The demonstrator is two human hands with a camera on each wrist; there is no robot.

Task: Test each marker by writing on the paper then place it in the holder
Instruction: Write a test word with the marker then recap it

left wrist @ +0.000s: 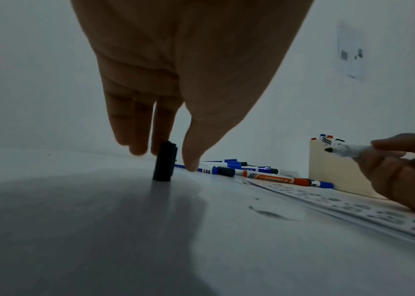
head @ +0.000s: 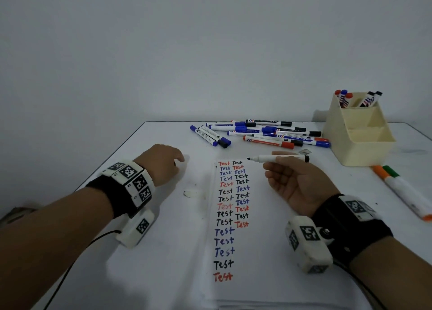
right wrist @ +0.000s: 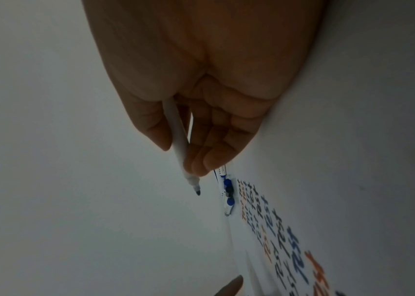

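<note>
My right hand (head: 273, 165) grips an uncapped white marker (head: 278, 158) with a black tip. It holds the marker level just above the top of the paper (head: 268, 251), tip pointing left. The paper carries two columns of "Test" in red, blue and black. In the right wrist view the marker (right wrist: 176, 136) sits between thumb and fingers. My left hand (head: 176, 163) points its straight fingers down at a black cap (left wrist: 165, 161), which stands upright on the table left of the paper. A finger touches the cap and the thumb is slightly apart from it. The cream holder (head: 360, 136) stands at the back right with markers in its rear compartment.
A pile of capped markers (head: 261, 132), blue, black and red, lies beyond the paper. Two thick markers, orange and green (head: 402, 190), lie at the right edge, in front of the holder. A small white smear (head: 190, 193) marks the table left of the paper.
</note>
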